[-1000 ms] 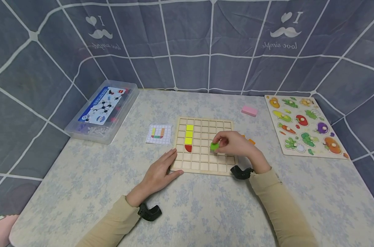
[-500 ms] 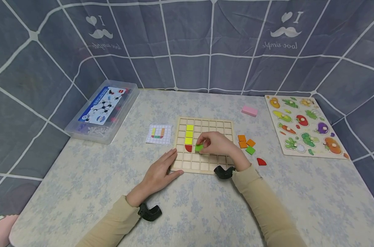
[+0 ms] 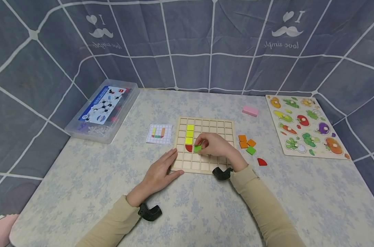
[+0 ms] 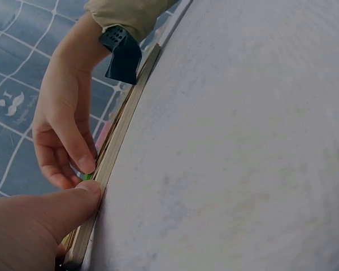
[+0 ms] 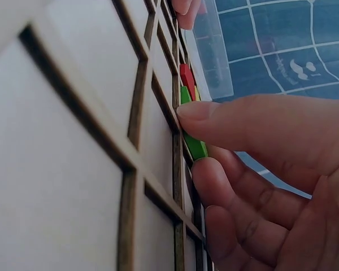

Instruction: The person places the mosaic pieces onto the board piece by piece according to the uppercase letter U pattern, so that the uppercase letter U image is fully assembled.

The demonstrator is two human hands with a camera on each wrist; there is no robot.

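My right hand (image 3: 216, 144) pinches a green square tile (image 3: 197, 149) between thumb and fingers. It holds the tile at a cell of the wooden grid board (image 3: 202, 168), directly right of a red quarter-circle tile (image 3: 189, 148). Above the red piece, several yellow square tiles (image 3: 189, 133) run up one column. In the right wrist view the green tile (image 5: 195, 144) leans slightly over the grid's ridges. My left hand (image 3: 159, 173) rests with straight fingers along the board's lower left corner, and its thumb (image 4: 73, 206) lies on the frame's edge in the left wrist view.
Right of the board lie several orange square tiles (image 3: 243, 141), a green tile (image 3: 250, 150) and a red quarter-circle (image 3: 262, 162). A pattern card (image 3: 159, 134) is at left, near a plastic box (image 3: 101, 111). Farther right are a pink block (image 3: 250, 110) and a vegetable puzzle (image 3: 307, 127).
My right hand has carried the green tile leftward across the board to beside the red piece, uncovering the loose tiles at right. The left hand stays in place.
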